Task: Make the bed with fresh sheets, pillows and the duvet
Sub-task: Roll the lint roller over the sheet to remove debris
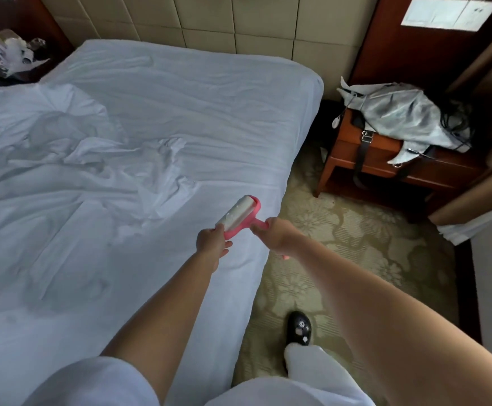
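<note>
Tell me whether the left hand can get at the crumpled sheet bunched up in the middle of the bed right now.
Probably not at once: the left hand is busy pinching the end of the pink lint roller, which the right hand grips by its handle. The crumpled sheet lies uncovered farther up the bed, with nothing between.

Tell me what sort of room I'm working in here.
Most likely a hotel bedroom: a bed in white sheets against a padded headboard, patterned carpet, and a wooden nightstand beside it with a grey bag on top.
</note>
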The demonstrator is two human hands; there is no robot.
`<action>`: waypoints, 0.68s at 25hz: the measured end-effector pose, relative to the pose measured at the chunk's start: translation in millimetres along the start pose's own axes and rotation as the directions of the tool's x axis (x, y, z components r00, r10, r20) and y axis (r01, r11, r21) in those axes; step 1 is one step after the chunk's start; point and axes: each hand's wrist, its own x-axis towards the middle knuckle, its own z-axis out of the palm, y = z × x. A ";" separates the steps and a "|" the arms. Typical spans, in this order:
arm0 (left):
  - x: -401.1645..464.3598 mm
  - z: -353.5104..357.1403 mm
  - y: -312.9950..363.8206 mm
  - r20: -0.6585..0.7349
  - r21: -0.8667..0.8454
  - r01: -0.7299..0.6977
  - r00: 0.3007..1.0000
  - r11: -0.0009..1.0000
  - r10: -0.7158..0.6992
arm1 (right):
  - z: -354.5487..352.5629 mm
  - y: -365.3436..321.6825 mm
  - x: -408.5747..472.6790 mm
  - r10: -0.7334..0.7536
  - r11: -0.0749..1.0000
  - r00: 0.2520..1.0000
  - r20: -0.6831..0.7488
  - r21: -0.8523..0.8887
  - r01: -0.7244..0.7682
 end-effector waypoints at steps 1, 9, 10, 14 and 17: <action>4.1 12.1 14.1 0.006 -0.017 0.016 1.000 1.000 -0.016 | -17.1 2.9 9.6 -0.002 1.000 1.000 0.000 -0.005 0.002; 55.3 81.3 84.8 -0.031 -0.027 0.031 0.999 0.999 -0.032 | -97.7 17.1 83.6 0.012 0.999 0.999 0.030 0.047 -0.013; 61.9 82.8 89.5 -0.041 -0.020 0.039 0.998 0.999 -0.039 | -101.0 14.6 91.3 0.009 0.999 0.999 0.042 0.045 -0.011; 88.7 86.4 113.1 -0.049 -0.004 0.027 0.998 1.000 -0.027 | -115.5 0.7 120.3 0.005 0.999 0.998 0.066 0.041 -0.007; 116.6 86.6 139.1 -0.009 0.000 0.005 1.000 1.000 -0.005 | -127.5 -16.6 142.6 -0.005 0.999 0.999 0.045 0.041 0.003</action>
